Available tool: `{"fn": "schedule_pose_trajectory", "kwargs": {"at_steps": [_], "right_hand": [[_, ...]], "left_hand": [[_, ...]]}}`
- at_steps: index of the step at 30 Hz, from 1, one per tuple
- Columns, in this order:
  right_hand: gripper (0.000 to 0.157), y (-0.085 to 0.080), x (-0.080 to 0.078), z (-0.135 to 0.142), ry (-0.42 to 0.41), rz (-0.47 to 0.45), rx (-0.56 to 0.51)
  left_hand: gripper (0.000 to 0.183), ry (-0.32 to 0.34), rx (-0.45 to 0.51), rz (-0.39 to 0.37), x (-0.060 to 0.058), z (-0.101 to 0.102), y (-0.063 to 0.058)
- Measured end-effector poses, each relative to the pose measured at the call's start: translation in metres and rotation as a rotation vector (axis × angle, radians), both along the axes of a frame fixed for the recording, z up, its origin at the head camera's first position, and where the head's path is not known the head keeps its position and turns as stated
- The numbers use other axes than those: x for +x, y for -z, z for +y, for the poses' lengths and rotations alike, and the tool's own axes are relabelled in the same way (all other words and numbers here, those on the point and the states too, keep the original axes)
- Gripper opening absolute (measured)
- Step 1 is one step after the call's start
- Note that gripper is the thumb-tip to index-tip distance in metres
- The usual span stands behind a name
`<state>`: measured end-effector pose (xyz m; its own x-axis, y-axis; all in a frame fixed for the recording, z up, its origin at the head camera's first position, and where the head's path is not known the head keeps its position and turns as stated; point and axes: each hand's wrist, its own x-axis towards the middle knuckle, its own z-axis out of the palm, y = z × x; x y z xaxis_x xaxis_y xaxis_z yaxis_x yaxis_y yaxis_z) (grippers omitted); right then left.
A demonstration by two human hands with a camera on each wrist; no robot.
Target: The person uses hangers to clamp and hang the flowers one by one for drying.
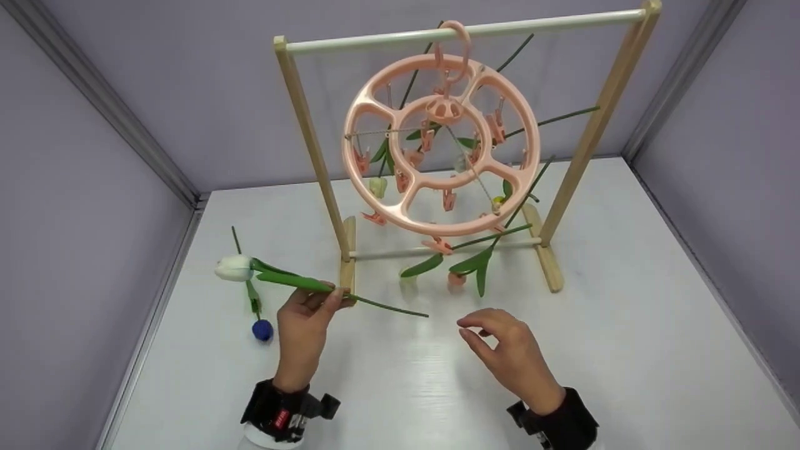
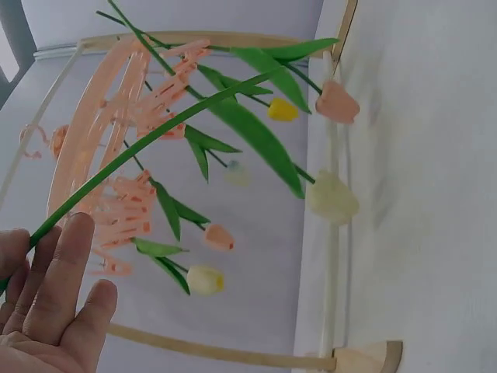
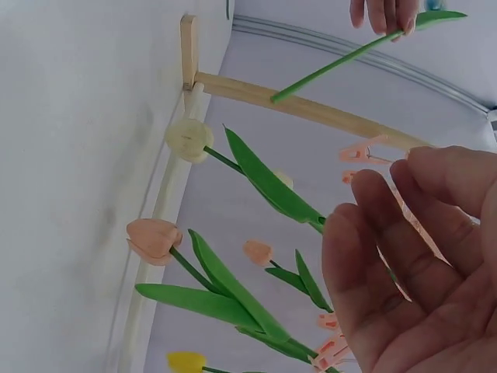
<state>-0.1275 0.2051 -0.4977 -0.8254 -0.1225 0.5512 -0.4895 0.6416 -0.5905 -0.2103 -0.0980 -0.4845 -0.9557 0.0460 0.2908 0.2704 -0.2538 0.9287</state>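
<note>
My left hand [image 1: 306, 331] pinches the green stem of an artificial white tulip [image 1: 234, 267] between thumb and fingers. The tulip lies nearly level, its bloom pointing left and its bare stem end pointing right toward my other hand. In the left wrist view the stem [image 2: 147, 140] slants up across the hanger. My right hand [image 1: 515, 356] holds nothing; its fingers and thumb are bent with a gap between the tips. Beyond both hands is a round pink clip hanger [image 1: 444, 229], with several artificial tulips in its clips, among them a peach tulip [image 3: 154, 241] and a yellow one [image 2: 283, 109].
The hanger hooks over the white bar [image 1: 562, 24] of a stand with wooden posts [image 1: 581, 156] and feet [image 1: 549, 269]. Left of my left hand, a blue flower [image 1: 262, 330] lies on the white table [image 1: 637, 325]. Grey-lilac panels [image 1: 81, 187] enclose the sides and back.
</note>
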Motion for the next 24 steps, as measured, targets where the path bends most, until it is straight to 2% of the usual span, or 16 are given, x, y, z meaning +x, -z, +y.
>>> {"fn": "schedule_pose_trajectory", "kwargs": {"at_steps": [11,18,24], "right_hand": [[0.023,-0.006,-0.013,-0.025,-0.015,0.158,0.098],[0.02,-0.011,-0.016,-0.026,0.015,0.215,0.209],[0.018,-0.016,-0.013,-0.022,0.041,0.232,0.241]], "left_hand": [[0.034,0.133,0.023,-0.108,0.014,0.034,0.012],[0.034,0.167,0.043,-0.164,0.022,0.051,0.012],[0.035,0.186,0.049,-0.179,0.024,0.059,0.011]]}}
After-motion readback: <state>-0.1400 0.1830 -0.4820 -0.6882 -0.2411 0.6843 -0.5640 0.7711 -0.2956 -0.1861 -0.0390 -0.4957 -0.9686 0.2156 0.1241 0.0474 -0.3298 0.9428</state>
